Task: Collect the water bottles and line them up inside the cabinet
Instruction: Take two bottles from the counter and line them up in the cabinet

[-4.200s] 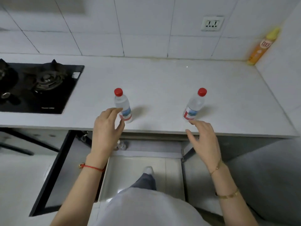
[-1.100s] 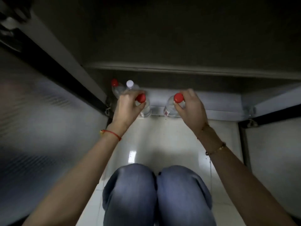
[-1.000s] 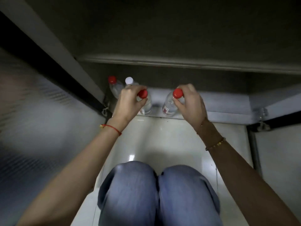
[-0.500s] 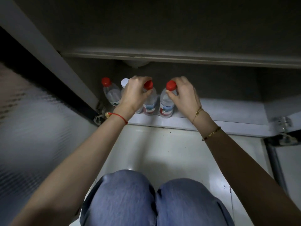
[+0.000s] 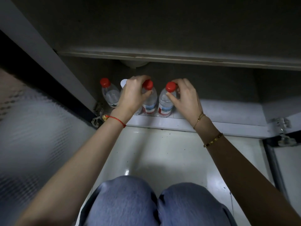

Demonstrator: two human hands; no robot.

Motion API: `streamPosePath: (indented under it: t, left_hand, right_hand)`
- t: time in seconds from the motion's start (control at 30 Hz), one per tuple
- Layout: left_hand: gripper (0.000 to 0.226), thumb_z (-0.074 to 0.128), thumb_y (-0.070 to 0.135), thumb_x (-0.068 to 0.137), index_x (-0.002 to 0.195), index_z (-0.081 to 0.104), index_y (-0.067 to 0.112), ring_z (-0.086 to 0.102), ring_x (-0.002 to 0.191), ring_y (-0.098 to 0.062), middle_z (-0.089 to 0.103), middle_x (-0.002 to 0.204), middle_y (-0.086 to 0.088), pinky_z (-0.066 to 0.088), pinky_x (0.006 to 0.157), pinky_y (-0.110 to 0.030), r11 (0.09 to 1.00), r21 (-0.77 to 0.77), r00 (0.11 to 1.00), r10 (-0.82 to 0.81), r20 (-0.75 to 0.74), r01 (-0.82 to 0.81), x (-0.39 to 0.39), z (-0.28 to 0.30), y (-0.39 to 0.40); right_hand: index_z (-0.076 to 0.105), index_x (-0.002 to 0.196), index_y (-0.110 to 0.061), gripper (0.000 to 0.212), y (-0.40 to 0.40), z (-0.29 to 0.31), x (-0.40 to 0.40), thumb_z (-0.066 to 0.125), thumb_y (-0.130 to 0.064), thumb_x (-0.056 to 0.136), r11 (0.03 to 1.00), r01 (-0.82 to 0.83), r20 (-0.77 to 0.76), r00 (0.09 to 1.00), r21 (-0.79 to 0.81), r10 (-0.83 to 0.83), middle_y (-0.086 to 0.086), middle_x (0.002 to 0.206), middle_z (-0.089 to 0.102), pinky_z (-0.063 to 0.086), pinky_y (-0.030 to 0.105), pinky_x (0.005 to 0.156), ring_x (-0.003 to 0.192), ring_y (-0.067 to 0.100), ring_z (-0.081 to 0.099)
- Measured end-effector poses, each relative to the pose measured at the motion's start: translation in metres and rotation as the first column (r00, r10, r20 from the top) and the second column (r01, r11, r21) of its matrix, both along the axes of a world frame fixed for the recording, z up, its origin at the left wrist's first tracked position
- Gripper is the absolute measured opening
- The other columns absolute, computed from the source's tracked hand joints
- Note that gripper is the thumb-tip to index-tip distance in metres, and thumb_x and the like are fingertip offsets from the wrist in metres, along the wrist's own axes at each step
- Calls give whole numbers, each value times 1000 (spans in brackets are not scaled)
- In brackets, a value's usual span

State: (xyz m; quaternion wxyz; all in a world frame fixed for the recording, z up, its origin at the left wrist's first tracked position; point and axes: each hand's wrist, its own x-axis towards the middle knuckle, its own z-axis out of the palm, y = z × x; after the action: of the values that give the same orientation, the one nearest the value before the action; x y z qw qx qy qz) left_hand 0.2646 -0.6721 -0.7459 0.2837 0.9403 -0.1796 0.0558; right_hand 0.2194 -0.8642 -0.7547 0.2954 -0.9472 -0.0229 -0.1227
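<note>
Where outstretched, hands [image 5: 162, 95] atop bottles [image 5: 158, 101]

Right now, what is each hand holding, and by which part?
Left hand: a red-capped bottle, gripped at its neck. Right hand: the neighbouring red-capped bottle, fingertips at the cap and neck. Both stand on the cabinet floor.

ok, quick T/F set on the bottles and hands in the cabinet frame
1. Four bottles stand in the cabinet. True: the far-left bottle, the white-capped bottle, and the two being held.
2. All caps are red. False: one is white.
3. The left hand grips a red-capped bottle. True.
4. The right hand is empty. False: it holds the rightmost bottle near its cap.
5. The bottles lie on their sides. False: they stand upright.
</note>
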Motion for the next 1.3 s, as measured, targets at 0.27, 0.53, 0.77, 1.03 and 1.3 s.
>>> streamPosePath:
  t: [0.27, 0.53, 0.77, 1.03, 1.3]
  left_hand:
    - [45, 61, 22, 91, 134, 53, 11, 54, 118, -22, 59, 128, -7, 48, 96, -32, 998, 39, 983, -48, 176, 42, -26, 3, 17]
    - [39, 62, 19, 92, 129, 59, 8, 54, 117, -23, 61, 125, -8, 46, 94, -30, 996, 88, 986, -18, 168, 3, -56, 39, 48]
    - [33, 64, 19, 91, 121, 63, 8, 57, 109, -25, 64, 118, -8, 51, 89, -37, 993, 104, 998, 49, 42, -53, -103, 168, 70]
    - [27, 61, 24, 91, 114, 64, 9, 60, 98, -29, 67, 110, -9, 50, 83, -44, 987, 143, 997, 80, -13, -78, -169, 373, 98]
    - [29, 61, 26, 94, 118, 65, 11, 61, 101, -24, 68, 111, -6, 50, 87, -40, 983, 139, 993, 116, 34, -119, -238, 579, 115]
  right_hand:
    - [56, 124, -8, 41, -12, -6, -24, 62, -28, 90, 989, 110, 18, 994, -95, -108, 12, 120, 59, 44, 33, 89, 111, 26, 50]
    - [59, 122, -8, 35, -8, 30, -53, 61, -22, 90, 987, 102, 0, 995, -122, -103, 11, 116, 63, 40, 29, 93, 111, 27, 53]
    - [61, 120, -9, 36, 15, 158, -98, 55, -30, 91, 996, 58, -110, 992, -69, -66, 8, 117, 65, 41, 30, 97, 111, 26, 55]
    - [57, 124, -13, 35, 17, 373, -165, 60, -23, 90, 999, 22, -163, 986, -48, -30, 7, 118, 62, 40, 33, 96, 111, 22, 47]
    - [58, 121, -10, 33, 7, 578, -221, 64, -18, 90, 997, 11, -92, 996, -74, -18, 8, 114, 62, 43, 36, 97, 110, 24, 51]
